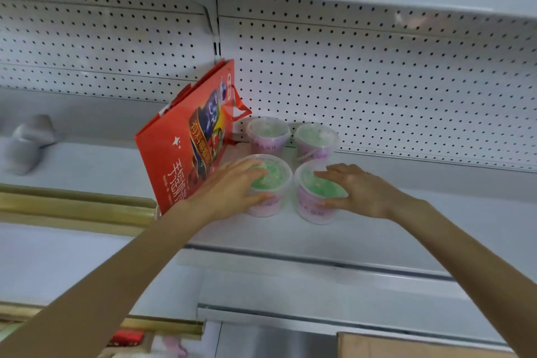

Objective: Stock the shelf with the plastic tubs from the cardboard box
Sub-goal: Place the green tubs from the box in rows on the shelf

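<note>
Cardboard box (412, 344) lies below the red bag (186, 148). Fingers (252, 170) of the left hand (232, 186) curl over the near tub (276, 180) just beside the bag, thumb on its wall; the right hand (359, 190) likewise grips the far tub (312, 208), both on the shelf (421, 212).

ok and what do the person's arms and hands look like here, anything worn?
The left forearm and right forearm are bare up to the frame edge, with no sleeves in view. The left hand and right hand are ungloved. I can make out no watch, bracelet, ring, markers or cables, though the picture is soft.
</note>
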`<state>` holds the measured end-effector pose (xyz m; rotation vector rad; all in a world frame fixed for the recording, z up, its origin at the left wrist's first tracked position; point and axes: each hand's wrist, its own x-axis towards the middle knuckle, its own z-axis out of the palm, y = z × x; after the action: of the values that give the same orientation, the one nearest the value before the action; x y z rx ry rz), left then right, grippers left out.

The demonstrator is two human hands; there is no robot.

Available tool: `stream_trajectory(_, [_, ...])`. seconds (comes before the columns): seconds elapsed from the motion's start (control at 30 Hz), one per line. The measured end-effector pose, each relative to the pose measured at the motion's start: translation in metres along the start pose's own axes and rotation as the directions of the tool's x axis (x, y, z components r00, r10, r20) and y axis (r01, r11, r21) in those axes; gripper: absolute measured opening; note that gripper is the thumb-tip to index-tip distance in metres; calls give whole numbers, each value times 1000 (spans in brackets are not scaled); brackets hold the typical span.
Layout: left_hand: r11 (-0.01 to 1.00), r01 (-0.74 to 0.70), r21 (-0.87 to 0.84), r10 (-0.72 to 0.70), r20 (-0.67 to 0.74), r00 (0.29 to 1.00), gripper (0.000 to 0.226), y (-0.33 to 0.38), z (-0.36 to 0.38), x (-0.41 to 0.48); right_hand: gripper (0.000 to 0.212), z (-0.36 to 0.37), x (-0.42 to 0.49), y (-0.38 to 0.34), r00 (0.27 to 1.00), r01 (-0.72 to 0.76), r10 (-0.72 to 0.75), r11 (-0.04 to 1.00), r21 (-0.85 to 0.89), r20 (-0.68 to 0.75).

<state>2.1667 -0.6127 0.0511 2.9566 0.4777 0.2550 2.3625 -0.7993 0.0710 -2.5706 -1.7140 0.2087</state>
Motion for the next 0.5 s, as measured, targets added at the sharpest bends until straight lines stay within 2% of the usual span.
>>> stream_trajectory(0.13, [995, -8, -103, 15, 71, 997, 59, -12, -3, -2, 64, -3, 3, 15, 996, 70, -74, 996, 63, 59])
stream_trajectory(0.3, [1000, -9, 1, 9, 2, 1000, 57, -10, 2, 10, 58, -9, 16, 29, 979, 126, -156, 969, 214, 129])
stream_trajectory(0.5, [1000, 3, -7, -2, 20, 1000, 54, -11, 3, 16, 55, 3, 19, 26, 992, 126, -129, 947, 296, -12])
